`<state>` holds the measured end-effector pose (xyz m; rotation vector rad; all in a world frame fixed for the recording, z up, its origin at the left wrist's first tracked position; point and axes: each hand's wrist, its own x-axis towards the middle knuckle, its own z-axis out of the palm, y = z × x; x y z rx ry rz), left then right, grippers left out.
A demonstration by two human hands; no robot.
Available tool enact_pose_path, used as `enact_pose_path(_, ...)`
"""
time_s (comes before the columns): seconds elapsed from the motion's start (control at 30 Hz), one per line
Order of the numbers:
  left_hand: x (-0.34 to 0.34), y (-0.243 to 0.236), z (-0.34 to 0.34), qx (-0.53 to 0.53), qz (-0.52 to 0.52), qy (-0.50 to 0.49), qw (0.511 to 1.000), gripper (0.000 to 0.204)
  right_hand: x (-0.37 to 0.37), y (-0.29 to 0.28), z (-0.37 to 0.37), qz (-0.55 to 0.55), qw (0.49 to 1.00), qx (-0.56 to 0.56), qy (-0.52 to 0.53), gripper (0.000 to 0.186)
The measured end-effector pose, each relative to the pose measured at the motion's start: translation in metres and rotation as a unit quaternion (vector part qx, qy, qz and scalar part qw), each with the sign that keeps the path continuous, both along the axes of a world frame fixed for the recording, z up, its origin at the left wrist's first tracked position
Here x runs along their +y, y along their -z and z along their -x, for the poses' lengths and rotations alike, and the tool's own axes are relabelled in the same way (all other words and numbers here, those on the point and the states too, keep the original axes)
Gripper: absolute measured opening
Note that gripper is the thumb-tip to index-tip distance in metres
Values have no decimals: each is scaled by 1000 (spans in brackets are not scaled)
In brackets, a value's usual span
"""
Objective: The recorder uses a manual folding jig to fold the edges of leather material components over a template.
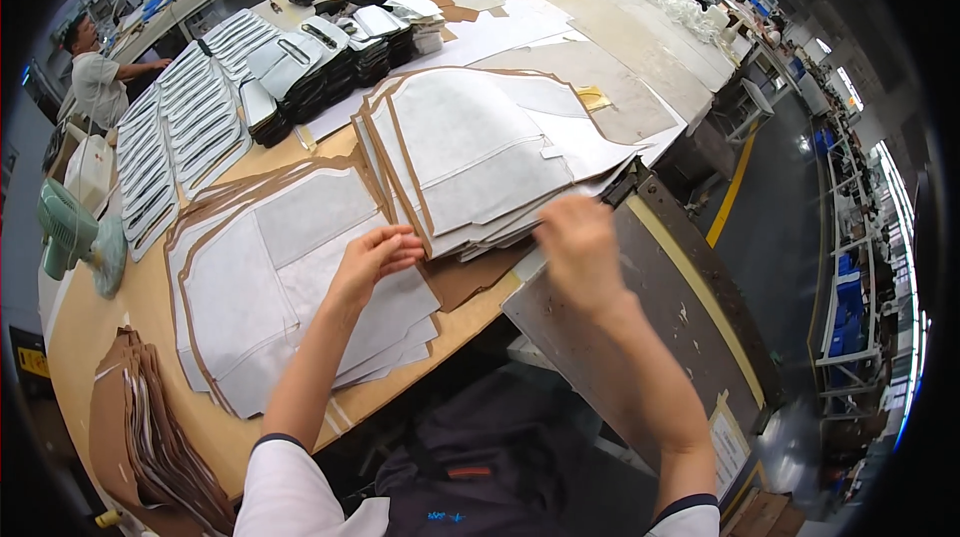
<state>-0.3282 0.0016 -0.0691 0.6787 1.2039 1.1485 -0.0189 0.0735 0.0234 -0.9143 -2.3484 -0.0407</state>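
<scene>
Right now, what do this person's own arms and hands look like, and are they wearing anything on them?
The left sleeve and right sleeve are short and white, with dark edging. The left hand and right hand are bare: no gloves or wristwatch show. The right hand is too blurry to check for rings.

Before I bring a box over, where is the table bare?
Bare tan tabletop lies between the green fan, left panel stack and brown bundle; pale sheets stretch between the right panel stack and white heap. Crowded: by the left hand, right hand and black bundles.
</scene>
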Motion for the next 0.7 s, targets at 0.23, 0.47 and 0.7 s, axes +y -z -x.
enact_pose_path(0.23, -139, 0, -33, 27, -4, -15, 1000, 35, -101, 75, 95, 65, 966, -186, -165, 24)
enact_pose_path(0.47, -234, 14, -33, 34, 54, -95, 993, 35, -101, 131, 121, -116, 962, -227, -97, 32)
enact_pose_path(0.7, -235, 18, -28, 9, 44, -104, 994, 36, -101, 133, 126, -183, 944, -257, -98, 37)
